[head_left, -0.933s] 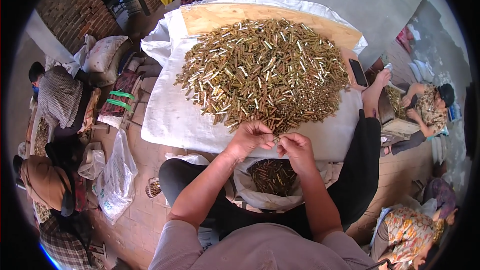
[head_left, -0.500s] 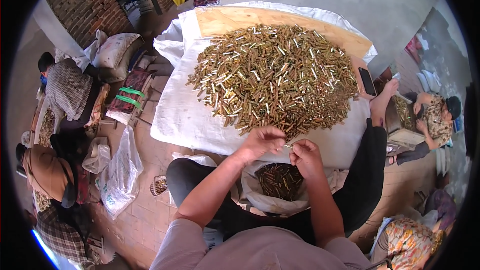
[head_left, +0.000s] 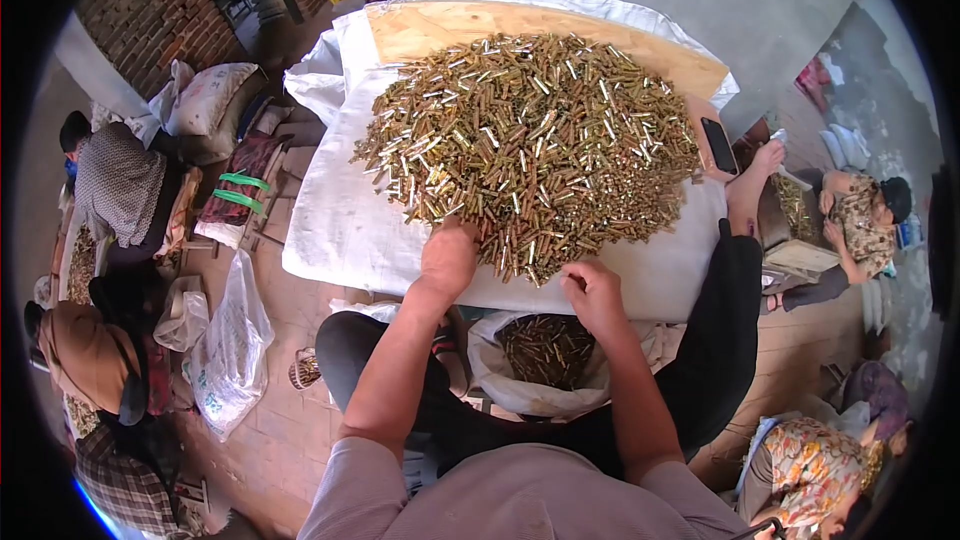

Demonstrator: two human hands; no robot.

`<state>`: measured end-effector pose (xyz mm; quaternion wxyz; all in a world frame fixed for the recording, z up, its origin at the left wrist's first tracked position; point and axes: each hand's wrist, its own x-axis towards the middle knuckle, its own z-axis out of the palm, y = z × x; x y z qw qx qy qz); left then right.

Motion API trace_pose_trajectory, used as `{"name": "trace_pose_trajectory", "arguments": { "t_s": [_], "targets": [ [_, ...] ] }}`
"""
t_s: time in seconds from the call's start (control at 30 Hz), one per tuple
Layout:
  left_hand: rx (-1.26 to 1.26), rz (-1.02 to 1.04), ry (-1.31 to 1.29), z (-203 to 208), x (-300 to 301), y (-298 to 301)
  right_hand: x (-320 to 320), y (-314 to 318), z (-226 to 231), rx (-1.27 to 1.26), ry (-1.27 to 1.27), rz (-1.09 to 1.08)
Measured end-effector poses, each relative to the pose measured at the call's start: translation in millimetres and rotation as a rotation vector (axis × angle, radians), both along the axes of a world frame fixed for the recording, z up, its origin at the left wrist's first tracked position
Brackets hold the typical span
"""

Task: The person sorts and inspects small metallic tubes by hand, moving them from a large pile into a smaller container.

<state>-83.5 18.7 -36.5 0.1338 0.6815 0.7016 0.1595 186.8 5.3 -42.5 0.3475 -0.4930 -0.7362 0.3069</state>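
A broad heap of small brass-coloured metal rods or tubes covers the white sheet in front of me. At the heap's near left edge, my left hand reaches in with its fingers bent together; the fingertips are partly hidden among the pieces. My right hand is closed at the near edge of the heap, thumb and fingers curled together. Whatever it may hold does not show. Below the hands, between my legs, stands a white sack with darker metal pieces inside.
A wooden board borders the heap's far side. A phone lies on the right. Clear plastic bags stand on the brick floor. People sit at left, one in a brown top; another person works at right beside a box.
My hands have parted from around a small metal piece. The left went forward and left into the heap; the right stayed near the edge and curled. The whole view shifted slightly.
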Motion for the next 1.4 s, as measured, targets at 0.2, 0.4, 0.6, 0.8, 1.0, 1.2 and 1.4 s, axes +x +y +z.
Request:
{"name": "trace_pose_trajectory", "arguments": {
  "t_s": [0.2, 0.4, 0.6, 0.8, 1.0, 1.2, 1.4],
  "targets": [
    [0.087, -0.025, -0.261, 16.0, 5.3, -0.5, -13.8, 5.8, 0.2, 0.195, -0.154, -0.01],
    [0.135, -0.127, -0.669, 18.4, 12.6, -1.8, -12.5, 6.4, -5.8, 0.203, -0.162, 0.02],
    [-0.028, -0.089, -0.947, 20.5, 19.2, -4.9, -3.8, 4.9, -3.8, 0.098, -0.054, 0.026],
    [0.002, -0.06, -0.936, 20.0, 25.7, -7.8, -9.8, 0.2, 12.1, 0.067, -0.109, 0.046],
    [-0.069, -0.101, -0.98, 15.0, 27.7, -4.6, -8.4, -0.4, -2.8, 0.159, -0.213, 0.076],
    [-0.191, -0.164, -1.126, 25.4, 31.2, -11.2, -13.7, -3.8, 0.4, 0.142, -0.264, 0.054],
    [-0.268, -0.165, -1.13, 35.4, 33.4, -14.5, -12.9, -3.9, 3.6, 0.086, -0.35, 0.024]
  ]
}}
